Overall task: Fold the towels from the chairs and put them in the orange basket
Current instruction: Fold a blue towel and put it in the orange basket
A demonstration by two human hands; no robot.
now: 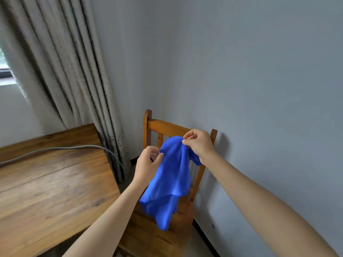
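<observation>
Head view: a blue towel (170,179) hangs in mid-air at lower centre of the frame, in front of a wooden chair (163,127) that stands against the grey wall (259,71). The right hand (199,145) pinches the towel's top edge, its fingers (189,135) curled tight on a bunched bit of cloth. The left hand (148,162) sits lower and to the left of it, thumb and curled fingers (155,149) closing on the neighbouring edge; it looks like a pinch, though the contact is partly hidden.

The towel's long axis runs down from the two hands, crumpled, its lowest tip just above the chair seat. Both hands grip close together at the top, the right one higher and nearer the chair back. Judging from this, the hands would have to part along the top edge to spread the cloth before any fold.

A wooden table (46,182) fills the lower left with a grey cable (55,149) across it. A beige curtain (65,71) hangs upper left. The orange basket is not in view.
</observation>
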